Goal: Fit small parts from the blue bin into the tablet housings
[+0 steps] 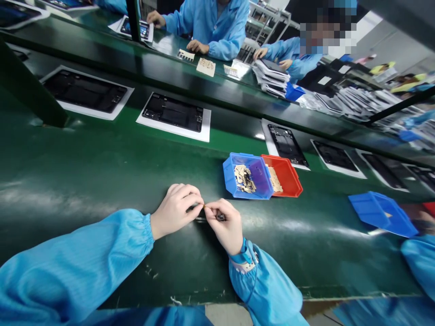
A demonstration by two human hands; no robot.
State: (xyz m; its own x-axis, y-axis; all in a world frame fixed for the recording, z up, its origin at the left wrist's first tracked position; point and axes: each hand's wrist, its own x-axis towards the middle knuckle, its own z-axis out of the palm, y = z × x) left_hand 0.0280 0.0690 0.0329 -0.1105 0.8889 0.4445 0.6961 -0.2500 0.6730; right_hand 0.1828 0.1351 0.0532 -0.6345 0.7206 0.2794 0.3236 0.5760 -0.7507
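Observation:
Over the green work surface (163, 253) my left hand (178, 208) and my right hand (226, 222) meet fingertip to fingertip. Both are closed in a pinch on a tiny amber-coloured piece (204, 206), too small to name. Something dark and shiny shows beneath the fingers, partly hidden by my right hand; I cannot tell whether it is held. Just beyond my right hand stands a blue bin (263, 179) with many small beige and dark pieces (244, 179) in it. Touching it is a red bin (292, 181) holding beige pieces.
Tablet-like black housings on white sheets line the raised strip behind, among them one housing (173, 111) and another (287, 142). A second blue bin (367, 210) sits at right near a co-worker's sleeve (421, 262). A green post (37, 90) rises at left. Co-workers sit across.

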